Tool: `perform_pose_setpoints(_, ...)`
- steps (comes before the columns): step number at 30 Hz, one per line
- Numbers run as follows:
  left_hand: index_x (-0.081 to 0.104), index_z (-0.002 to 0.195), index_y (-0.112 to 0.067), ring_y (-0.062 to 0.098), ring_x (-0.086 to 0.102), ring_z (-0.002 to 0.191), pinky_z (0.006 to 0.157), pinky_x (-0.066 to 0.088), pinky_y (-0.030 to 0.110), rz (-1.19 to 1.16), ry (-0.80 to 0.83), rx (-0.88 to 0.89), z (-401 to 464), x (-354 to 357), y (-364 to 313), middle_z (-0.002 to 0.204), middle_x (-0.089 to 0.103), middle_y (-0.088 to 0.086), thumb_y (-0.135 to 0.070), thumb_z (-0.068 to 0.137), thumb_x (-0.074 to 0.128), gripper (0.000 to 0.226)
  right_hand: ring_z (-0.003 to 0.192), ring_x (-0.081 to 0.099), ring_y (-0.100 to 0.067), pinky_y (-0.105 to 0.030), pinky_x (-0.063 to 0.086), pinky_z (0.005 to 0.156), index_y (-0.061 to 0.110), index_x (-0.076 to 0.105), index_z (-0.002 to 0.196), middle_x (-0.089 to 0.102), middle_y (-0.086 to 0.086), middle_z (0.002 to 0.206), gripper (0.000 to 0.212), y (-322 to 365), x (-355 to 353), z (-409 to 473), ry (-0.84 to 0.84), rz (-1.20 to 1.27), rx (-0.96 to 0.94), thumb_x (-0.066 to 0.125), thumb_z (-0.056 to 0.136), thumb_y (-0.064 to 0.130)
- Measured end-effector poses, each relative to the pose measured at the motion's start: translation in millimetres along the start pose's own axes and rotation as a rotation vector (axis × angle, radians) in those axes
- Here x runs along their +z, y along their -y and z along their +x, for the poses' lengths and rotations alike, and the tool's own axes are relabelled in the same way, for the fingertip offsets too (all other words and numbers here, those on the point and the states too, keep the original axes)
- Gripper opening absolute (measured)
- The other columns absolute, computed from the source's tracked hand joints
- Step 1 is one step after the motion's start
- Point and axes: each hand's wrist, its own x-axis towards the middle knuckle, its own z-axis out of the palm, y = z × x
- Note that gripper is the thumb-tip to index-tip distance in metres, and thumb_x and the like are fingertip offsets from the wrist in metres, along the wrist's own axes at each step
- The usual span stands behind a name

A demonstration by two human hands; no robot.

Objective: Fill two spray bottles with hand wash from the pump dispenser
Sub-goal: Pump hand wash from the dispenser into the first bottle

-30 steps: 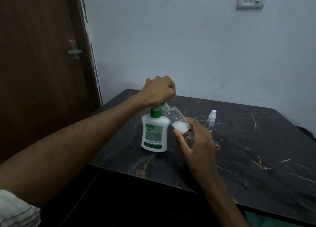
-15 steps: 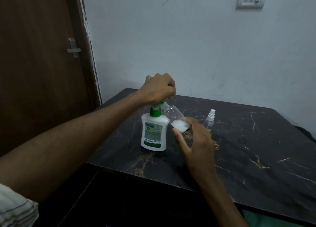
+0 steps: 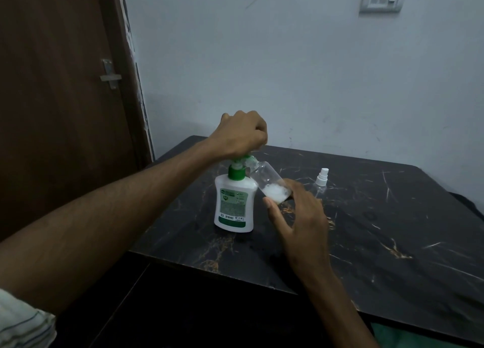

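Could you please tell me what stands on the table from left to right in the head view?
Pump dispenser → tilted clear bottle, held at the dispenser's spout → second spray bottle, standing upright with its white sprayer on.

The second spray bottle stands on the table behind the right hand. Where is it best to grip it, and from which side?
Probably at the clear body of the second spray bottle, just below its white spray head, coming from the right. It stands upright, and the right hand with the tilted bottle blocks its left and front.
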Motion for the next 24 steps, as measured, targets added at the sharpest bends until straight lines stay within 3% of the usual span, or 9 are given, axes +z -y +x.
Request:
perform_pose_setpoints(6, 0.078, 0.087, -0.020, 0.016, 0.070, 0.090, 0.099, 0.033, 0.047, 0.006, 0.028, -0.001, -5.3, 3.1, -1.5, 0.081, 0.076, -0.009, -0.029, 0.078, 0.049, 0.032, 0.102, 0.051, -0.003, -0.035, 0.050, 0.089, 0.026, 0.056, 0.131, 0.062, 0.008, 0.115, 0.043, -0.5, 0.5, -1.4, 0.002, -0.008, -0.003, 0.056, 0.098, 0.054)
perform_pose_setpoints(18, 0.078, 0.083, -0.020, 0.016, 0.071, 0.085, 0.104, 0.038, 0.051, -0.008, -0.011, -0.007, -7.5, 0.3, -2.8, 0.076, 0.076, -0.008, -0.028, 0.078, 0.050, 0.030, 0.103, 0.054, -0.008, -0.034, 0.050, 0.089, 0.025, 0.057, 0.131, 0.064, 0.006, 0.116, 0.045, 0.7, 0.4, -1.2, 0.015, -0.013, -0.002, 0.055, 0.097, 0.055)
perform_pose_setpoints(24, 0.079, 0.084, -0.017, 0.016, 0.072, 0.085, 0.107, 0.044, 0.052, -0.020, -0.072, 0.001, -4.2, -2.2, -3.3, 0.072, 0.071, -0.015, -0.015, 0.082, 0.060, 0.019, 0.103, 0.053, -0.008, -0.035, 0.050, 0.089, 0.025, 0.057, 0.131, 0.063, 0.008, 0.116, 0.044, -0.9, 0.6, -0.5, 0.022, -0.005, 0.005, 0.056, 0.098, 0.053)
